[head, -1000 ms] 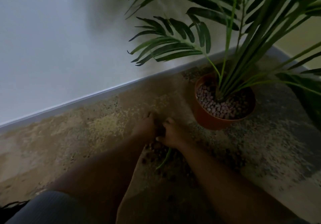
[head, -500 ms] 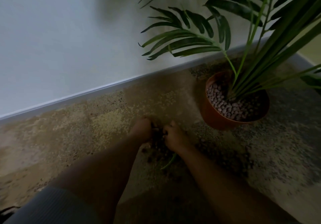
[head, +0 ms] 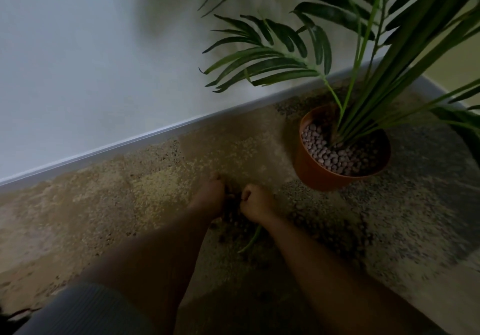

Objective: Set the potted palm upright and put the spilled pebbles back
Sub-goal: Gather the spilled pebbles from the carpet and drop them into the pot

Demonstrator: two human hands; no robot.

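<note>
Palm: the tall green potted palm (head: 368, 56) stands upright by the wall, its long glossy fronds fanning from thin stems that rise out of the pot.
Pot: a round terracotta-orange plastic pot (head: 315, 176) with smooth tapering walls, set on the floor to the right of the hands and just apart from them.
Pebbles in pot: small rounded grey-pink clay pebbles (head: 327, 153), matt and bumpy, cover the top of the pot around the stems.
Spilled pebbles: a dark scatter of the same small round pebbles on the floor (head: 233, 220), lying between and just behind the two hands, with more strewn to the right towards the pot; dim light blurs their outlines.
Left hand: the left hand (head: 211, 194) is down on the floor at the edge of the pile, fingers curled in towards the pebbles; whether it holds any I cannot tell.
Right hand: the right hand (head: 255, 202) is knuckles-up and bunched like a fist at the pile; its grip is hidden too.
Stray stem: a thin green stem (head: 250, 241) lies on the floor under the right wrist.
Floor: a speckled, grainy stone floor in beige and grey (head: 155, 184).
Wall: a smooth pale wall (head: 91, 62) with a white skirting board (head: 145, 138).
Sleeve: a ribbed grey sleeve (head: 85, 311) on the left arm.
</note>
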